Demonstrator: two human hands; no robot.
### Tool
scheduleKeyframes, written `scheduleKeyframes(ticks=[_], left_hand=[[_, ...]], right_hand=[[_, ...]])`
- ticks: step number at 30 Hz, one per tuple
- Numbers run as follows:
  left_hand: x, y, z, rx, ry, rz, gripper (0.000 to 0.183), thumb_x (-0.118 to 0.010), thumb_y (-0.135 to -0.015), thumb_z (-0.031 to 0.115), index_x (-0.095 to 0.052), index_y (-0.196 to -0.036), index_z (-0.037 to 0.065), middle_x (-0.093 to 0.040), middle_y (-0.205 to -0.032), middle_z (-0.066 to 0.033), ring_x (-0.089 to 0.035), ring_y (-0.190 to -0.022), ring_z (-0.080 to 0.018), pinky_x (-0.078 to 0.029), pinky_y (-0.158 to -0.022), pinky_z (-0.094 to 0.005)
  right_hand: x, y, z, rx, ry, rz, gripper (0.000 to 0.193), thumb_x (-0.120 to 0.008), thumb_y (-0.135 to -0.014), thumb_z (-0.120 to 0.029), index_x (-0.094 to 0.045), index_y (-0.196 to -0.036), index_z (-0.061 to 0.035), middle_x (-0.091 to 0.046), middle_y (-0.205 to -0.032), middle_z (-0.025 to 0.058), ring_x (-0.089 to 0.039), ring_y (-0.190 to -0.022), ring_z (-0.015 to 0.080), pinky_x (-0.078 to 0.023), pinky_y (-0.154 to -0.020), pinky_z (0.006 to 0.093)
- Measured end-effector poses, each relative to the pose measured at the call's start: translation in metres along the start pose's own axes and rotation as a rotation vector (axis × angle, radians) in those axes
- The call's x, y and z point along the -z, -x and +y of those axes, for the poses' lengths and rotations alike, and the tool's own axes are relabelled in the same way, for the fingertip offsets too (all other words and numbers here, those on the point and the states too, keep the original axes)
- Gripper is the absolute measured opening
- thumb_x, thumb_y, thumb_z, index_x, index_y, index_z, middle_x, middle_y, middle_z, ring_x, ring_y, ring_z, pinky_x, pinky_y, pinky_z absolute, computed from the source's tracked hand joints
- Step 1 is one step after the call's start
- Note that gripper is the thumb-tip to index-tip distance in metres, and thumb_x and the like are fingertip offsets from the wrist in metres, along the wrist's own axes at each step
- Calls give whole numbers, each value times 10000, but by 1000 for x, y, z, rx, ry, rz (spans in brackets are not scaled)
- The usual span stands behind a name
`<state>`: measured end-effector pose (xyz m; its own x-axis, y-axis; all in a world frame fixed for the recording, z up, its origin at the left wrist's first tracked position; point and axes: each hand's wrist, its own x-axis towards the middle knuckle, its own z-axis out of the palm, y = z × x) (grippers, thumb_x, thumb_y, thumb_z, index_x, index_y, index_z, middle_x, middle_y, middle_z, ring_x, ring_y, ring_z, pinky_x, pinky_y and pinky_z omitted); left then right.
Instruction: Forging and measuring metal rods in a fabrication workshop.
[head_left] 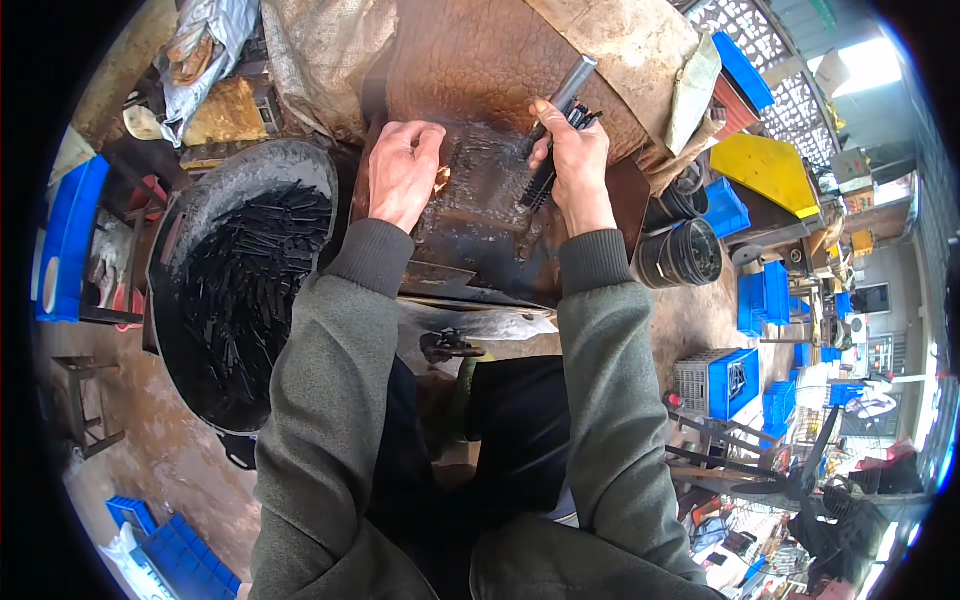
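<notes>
My right hand (578, 165) is closed round a grey metal bar (574, 80) and a bundle of thin black strips (538, 188), held at a slant over the worktop. The bundle's lower end is at or just above the wet, dark work surface (485, 240). To its left, my left hand (405, 172) rests at the worktop's left side with its fingers curled under. Whatever the left fingers hold is hidden. Beside my left forearm stands a big black tub (180, 240) with many loose black strips (262, 270) in it.
Brown sheeting (460, 60) and sacking (335, 60) cover the far side of the worktop. Black buckets (690, 255) stand to the right, near a yellow panel (765, 172) and blue crates (765, 298). A small stool (85, 400) is at the left, and a fan (795, 480) at the lower right.
</notes>
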<state>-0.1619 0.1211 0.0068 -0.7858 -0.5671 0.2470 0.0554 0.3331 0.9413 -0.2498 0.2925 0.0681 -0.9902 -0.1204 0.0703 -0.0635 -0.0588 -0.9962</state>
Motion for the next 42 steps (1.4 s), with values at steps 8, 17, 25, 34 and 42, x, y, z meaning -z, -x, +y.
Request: scheduleKeyframes(ticks=[8,17,25,34,42], left_hand=[[-8,8,6,58,166,-63,289,-595,-917,247,-725,-988,-1,-666,-1060,-163,-647,-1001,-285,-479,-902,-351],[-33,35,37,392,595,-328,462,-509,-980,385,-690,-1093,-24,-704,-1075,-127,-629,-1005,-251,-462,-927,-382],[-33,48,75,636,1068,-261,618,-423,-968,544,-672,-1056,-15,-701,-1022,-125,-614,-989,-226,-440,-948,-391],[-24,60,94,568,1108,-350,612,-449,-968,549,-647,-1127,-9,-690,-1051,-126,-623,-1015,-213,-459,-939,-364],[-9,49,96,190,945,-408,582,-450,-993,489,-594,-1236,-20,-683,-1093,-139,-637,-992,-205,-463,-955,-346]], right_hand=[[-1,6,-2,-7,-92,43,172,-690,-918,-138,-641,-994,9,-683,-869,90,-533,-477,138,-467,-416,305],[15,35,-8,-224,-579,115,110,-595,-983,-153,-588,-1009,-46,-645,-814,81,-559,-619,172,-530,-598,404],[-13,77,-27,-176,-759,148,105,-584,-993,-162,-565,-993,-60,-630,-799,80,-569,-650,192,-542,-631,403],[-13,110,-35,104,-707,69,108,-629,-958,-137,-568,-1021,-75,-596,-756,60,-537,-575,164,-497,-559,346],[29,137,-57,-267,-196,-371,217,-676,-863,-65,-565,-1037,3,-574,-676,59,-447,-424,126,-385,-391,294]])
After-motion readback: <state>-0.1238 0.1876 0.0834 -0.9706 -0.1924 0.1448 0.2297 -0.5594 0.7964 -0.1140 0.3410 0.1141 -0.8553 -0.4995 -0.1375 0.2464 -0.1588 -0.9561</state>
